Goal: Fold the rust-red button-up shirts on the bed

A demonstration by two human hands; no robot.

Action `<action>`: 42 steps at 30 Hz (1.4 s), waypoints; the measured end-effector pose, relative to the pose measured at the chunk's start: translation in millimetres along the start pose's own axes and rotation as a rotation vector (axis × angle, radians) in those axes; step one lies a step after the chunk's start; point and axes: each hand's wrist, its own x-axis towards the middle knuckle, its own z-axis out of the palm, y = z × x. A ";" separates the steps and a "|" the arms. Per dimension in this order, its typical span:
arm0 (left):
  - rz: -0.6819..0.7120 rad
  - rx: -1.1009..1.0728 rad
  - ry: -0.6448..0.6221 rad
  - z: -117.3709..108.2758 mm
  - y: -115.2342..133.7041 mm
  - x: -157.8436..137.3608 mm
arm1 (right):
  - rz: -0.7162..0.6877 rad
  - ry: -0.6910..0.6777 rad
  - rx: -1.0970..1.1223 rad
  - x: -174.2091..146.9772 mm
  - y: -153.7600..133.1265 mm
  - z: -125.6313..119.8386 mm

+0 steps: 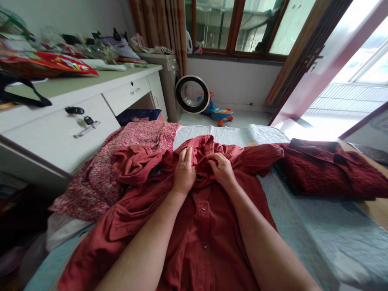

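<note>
A rust-red button-up shirt lies spread in front of me, its collar at the far end and its buttoned front facing up. My left hand is closed on the cloth at the left side of the collar. At the right side of the collar, my right hand pinches the fabric with curled fingers. One sleeve is bunched at the left, while the other stretches out to the right. Folds hide part of the neckline between my hands.
A red-and-white patterned cloth lies left of the shirt. Folded dark red clothing rests at the right on the pale blue sheet. Beyond are a white cabinet, a washing machine with its round door open, and a blue ride-on toy.
</note>
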 end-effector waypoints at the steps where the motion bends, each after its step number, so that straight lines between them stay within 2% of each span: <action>1: -0.009 -0.008 -0.003 0.6 -1.2 0.0 | 0.008 0.022 0.009 0.5 0.8 -0.5; 8: 0.006 -0.162 0.035 2.7 -3.1 0.5 | 0.072 0.001 0.089 0.9 1.6 -1.5; 13: 0.004 -0.249 0.032 5.5 -8.0 1.3 | 0.128 0.091 0.186 3.5 0.7 -8.9; 18: -0.045 -0.321 -0.007 3.3 -11.7 5.0 | 0.266 0.166 0.406 5.1 0.5 -15.8; 22: -0.038 -0.257 -0.014 2.4 -10.4 4.5 | 0.333 0.201 0.488 5.6 -1.1 -14.0; 24: -0.013 -0.190 -0.004 1.6 -7.3 3.6 | 0.321 0.214 0.452 5.9 -1.3 -12.1; 29: 0.041 -0.033 0.050 -6.3 7.5 3.7 | 0.201 0.233 0.203 5.7 -1.8 -11.4; 31: 0.076 -0.038 0.045 -9.9 14.1 3.8 | 0.165 0.201 0.160 5.1 -3.2 -10.8; 34: 0.107 -0.159 0.010 -11.3 21.5 2.6 | 0.140 0.134 0.159 3.4 -6.3 -6.8; 37: 0.009 -0.317 -0.021 -7.4 24.4 0.5 | 0.124 0.060 0.175 0.8 -9.0 -1.2; 42: -0.330 -0.657 -0.008 3.3 22.2 -1.2 | 0.112 -0.005 0.129 -2.3 -8.7 3.4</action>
